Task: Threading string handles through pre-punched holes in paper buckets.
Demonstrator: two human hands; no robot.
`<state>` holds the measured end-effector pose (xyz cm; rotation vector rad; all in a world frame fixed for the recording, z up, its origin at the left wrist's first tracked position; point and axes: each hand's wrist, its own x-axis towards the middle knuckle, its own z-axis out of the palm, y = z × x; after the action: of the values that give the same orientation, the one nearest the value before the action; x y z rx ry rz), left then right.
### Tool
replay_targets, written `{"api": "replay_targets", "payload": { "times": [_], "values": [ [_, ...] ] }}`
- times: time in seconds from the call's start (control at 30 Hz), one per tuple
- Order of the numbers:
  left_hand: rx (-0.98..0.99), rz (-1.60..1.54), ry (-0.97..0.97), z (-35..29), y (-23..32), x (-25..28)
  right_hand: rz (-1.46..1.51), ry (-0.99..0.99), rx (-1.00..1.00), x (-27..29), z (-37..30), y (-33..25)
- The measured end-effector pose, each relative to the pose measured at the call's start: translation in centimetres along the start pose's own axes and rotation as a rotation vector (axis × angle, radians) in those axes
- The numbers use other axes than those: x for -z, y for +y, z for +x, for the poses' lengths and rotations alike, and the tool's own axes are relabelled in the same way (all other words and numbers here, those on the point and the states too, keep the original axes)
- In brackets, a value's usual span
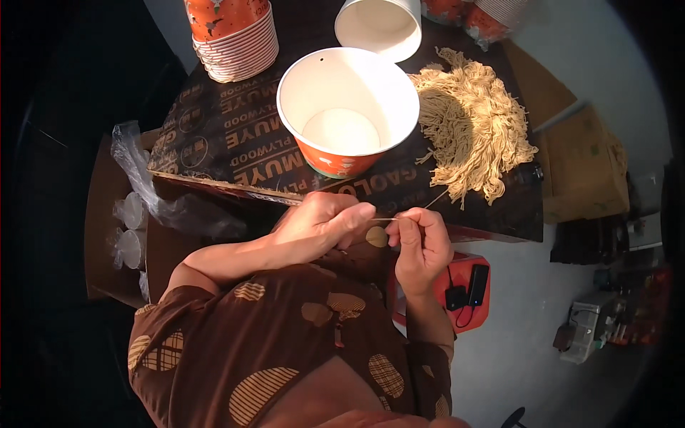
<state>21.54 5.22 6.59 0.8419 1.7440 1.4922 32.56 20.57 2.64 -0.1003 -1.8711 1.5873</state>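
Observation:
A thin string (385, 219) is stretched between my two hands in front of the table's near edge. My left hand (325, 220) pinches one part of it between thumb and fingers. My right hand (422, 246) is closed on it a short way to the right, with fingers curled. A loose strand runs from near the right hand toward a pile of beige strings (492, 125) on the table. Just beyond my hands stands an orange paper bucket (334, 162), upright, white inside, with a small dark hole below its rim.
Nested orange paper buckets (235, 46) stand at the far left. A white-lined bucket (378, 28) lies tilted behind. The dark plywood table (214, 135) has an edge at my front. Left of me sits a box with plastic-wrapped cups (130, 248); a red stool (471, 285) stands at right.

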Motion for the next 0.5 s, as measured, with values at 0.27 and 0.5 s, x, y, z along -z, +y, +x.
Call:
{"api": "replay_targets", "payload": {
  "times": [0.27,0.5],
  "values": [
    [-0.156,0.008,0.119,0.6,-1.0,-0.3,-0.327,-0.053,0.179,-0.1,0.6,0.3],
    [-0.155,-0.012,0.200,0.3,-0.3,0.3,-0.320,-0.034,0.301,-0.8,1.1,-0.1]
  ]
}}
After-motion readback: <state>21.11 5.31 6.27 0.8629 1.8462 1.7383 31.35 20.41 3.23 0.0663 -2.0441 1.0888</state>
